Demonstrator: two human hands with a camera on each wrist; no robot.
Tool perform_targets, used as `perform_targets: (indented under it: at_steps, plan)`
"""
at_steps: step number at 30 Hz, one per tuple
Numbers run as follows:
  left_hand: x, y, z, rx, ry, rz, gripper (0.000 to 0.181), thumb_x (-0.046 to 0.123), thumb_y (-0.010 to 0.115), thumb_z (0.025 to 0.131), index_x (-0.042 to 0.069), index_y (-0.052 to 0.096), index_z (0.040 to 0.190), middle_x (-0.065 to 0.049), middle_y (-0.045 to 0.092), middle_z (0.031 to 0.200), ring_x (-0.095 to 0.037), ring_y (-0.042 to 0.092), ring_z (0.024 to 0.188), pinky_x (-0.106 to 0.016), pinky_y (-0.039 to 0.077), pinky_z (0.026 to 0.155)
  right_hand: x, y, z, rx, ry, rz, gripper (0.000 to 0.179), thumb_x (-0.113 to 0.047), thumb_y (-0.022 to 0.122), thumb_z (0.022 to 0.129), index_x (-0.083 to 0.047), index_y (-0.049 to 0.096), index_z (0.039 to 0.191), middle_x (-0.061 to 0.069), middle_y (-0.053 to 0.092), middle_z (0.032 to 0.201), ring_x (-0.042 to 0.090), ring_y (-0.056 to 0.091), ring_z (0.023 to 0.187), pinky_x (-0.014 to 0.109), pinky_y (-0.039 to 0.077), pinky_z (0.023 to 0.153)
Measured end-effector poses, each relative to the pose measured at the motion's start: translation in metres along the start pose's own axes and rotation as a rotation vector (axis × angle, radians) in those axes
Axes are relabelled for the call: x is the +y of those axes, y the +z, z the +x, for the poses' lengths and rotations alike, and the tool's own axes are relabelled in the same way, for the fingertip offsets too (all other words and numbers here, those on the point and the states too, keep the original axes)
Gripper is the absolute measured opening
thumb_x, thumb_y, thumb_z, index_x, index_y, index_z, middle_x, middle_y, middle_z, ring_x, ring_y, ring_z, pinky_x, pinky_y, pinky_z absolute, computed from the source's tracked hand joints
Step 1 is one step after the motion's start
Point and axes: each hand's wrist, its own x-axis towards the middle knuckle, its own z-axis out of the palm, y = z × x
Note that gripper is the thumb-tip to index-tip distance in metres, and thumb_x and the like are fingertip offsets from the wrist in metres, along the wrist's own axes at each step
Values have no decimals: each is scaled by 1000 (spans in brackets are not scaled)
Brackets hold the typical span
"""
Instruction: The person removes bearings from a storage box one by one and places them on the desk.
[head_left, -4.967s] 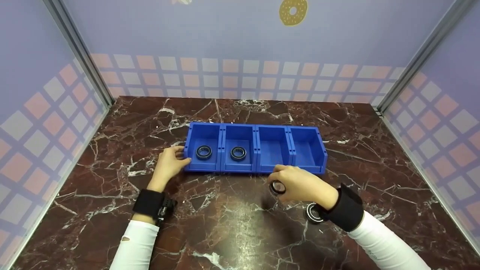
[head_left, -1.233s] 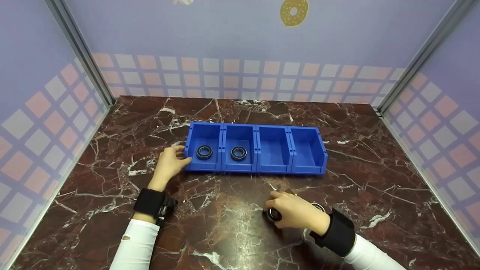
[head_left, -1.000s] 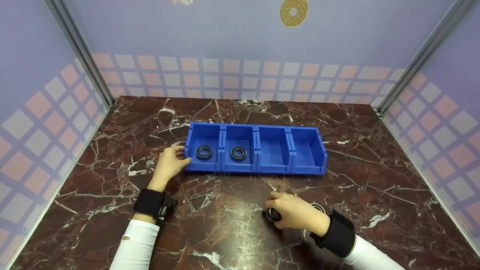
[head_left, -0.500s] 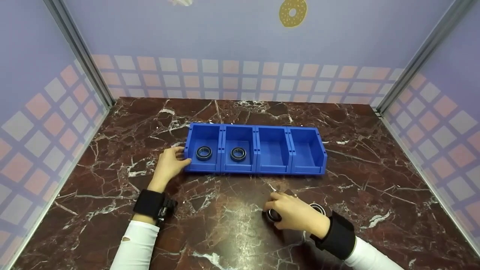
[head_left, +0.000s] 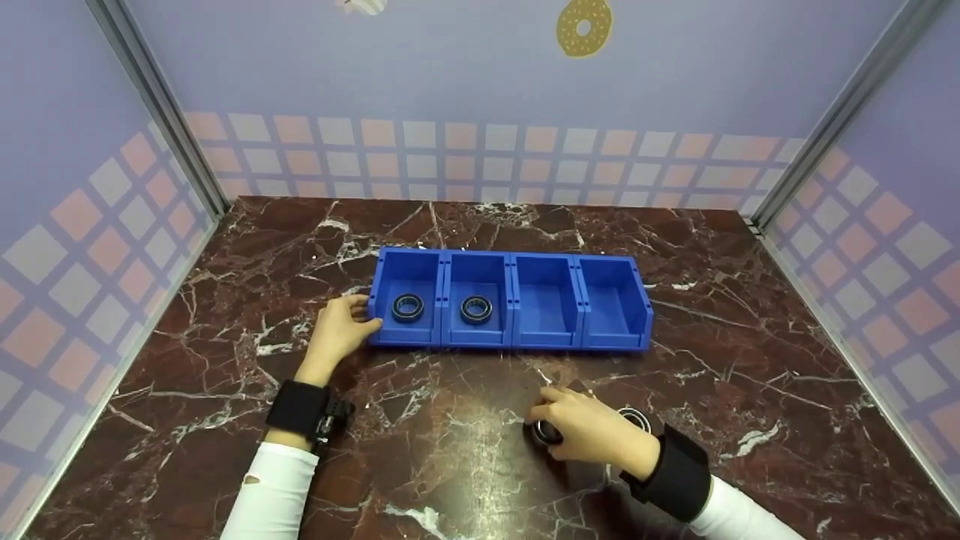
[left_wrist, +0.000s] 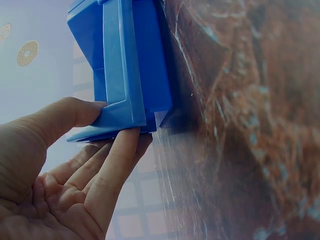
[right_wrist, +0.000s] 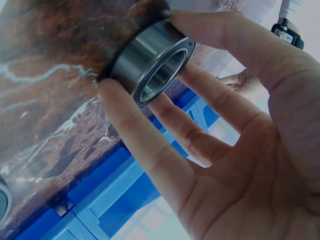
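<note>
My left hand point(head_left: 341, 330) grips the left end of a row of joined blue bins point(head_left: 480, 346). In the left wrist view the thumb lies on the front lip of the end bin point(left_wrist: 117, 65) and the fingers are against its outer side. My right hand point(head_left: 592, 427) holds a steel ball bearing point(right_wrist: 145, 55) between thumb and fingers, low at the tabletop in front of the third bin. A second bearing point(head_left: 636, 418) lies behind that hand, partly hidden by it. One bearing point(head_left: 407, 307) lies in the leftmost bin, another bearing point(head_left: 476, 309) in the second.
The two right-hand bins point(head_left: 615, 300) show bare floors. A dark red marble-patterned tabletop point(head_left: 450, 465) carries everything. Tile-patterned panels point(head_left: 480, 157) enclose the back and both sides, with metal posts point(head_left: 165, 112) at the corners.
Since five seconds ago, my right hand has brought its bearing from just before the third bin down and nearer to me. Over the last second both hands have stayed put.
</note>
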Motion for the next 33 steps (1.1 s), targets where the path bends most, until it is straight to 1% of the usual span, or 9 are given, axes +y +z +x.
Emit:
perform_targets:
  at_steps: [3, 10, 20, 27, 29, 33]
  plan:
    - [0, 0, 0, -6, -2, 3, 49, 2, 70, 92, -19, 56, 134, -38, 61, 128, -47, 64, 118, -51, 54, 102, 0, 0, -1, 3, -9, -3, 39, -6, 85, 72, -8, 76, 111, 4, 59, 98, 19, 60, 82, 38, 58, 68]
    - [-1, 1, 0, -1, 1, -6, 47, 1, 70, 92, -19, 57, 133, -37, 62, 127, -47, 65, 118, -51, 54, 102, 1, 0, -2, 10, -32, 7, 40, -5, 85, 73, -7, 76, 112, 3, 57, 96, 15, 56, 79, 35, 55, 67]
    - [1, 0, 0, -3, -5, 2, 48, 2, 70, 93, -19, 56, 134, -37, 62, 128, -47, 64, 118, -51, 54, 102, 3, -1, -3, 38, -46, 6, 40, -6, 85, 72, -7, 76, 111, 5, 62, 99, 21, 63, 85, 39, 58, 74]
    - [1, 0, 1, -5, -7, -8, 47, 1, 70, 92, -19, 56, 133, -37, 62, 128, -47, 64, 118, -51, 53, 103, 6, -6, -5, 55, -41, 36, 41, -3, 84, 73, -8, 76, 112, 9, 66, 111, 28, 67, 96, 45, 60, 81]
    - [0, 0, 1, -6, -6, -11, 48, 1, 70, 92, -19, 56, 133, -38, 61, 128, -48, 64, 118, -51, 53, 103, 7, -8, -6, 65, -35, 43, 40, -4, 84, 74, -9, 76, 113, 8, 66, 111, 26, 68, 97, 44, 60, 81]
    - [0, 0, 1, -3, -2, -1, 49, 1, 70, 92, -20, 55, 133, -38, 61, 128, -48, 64, 118, -51, 53, 103, 9, -13, -9, 96, -36, 51, 39, -5, 85, 75, -9, 76, 113, 4, 64, 105, 20, 66, 90, 40, 59, 76]
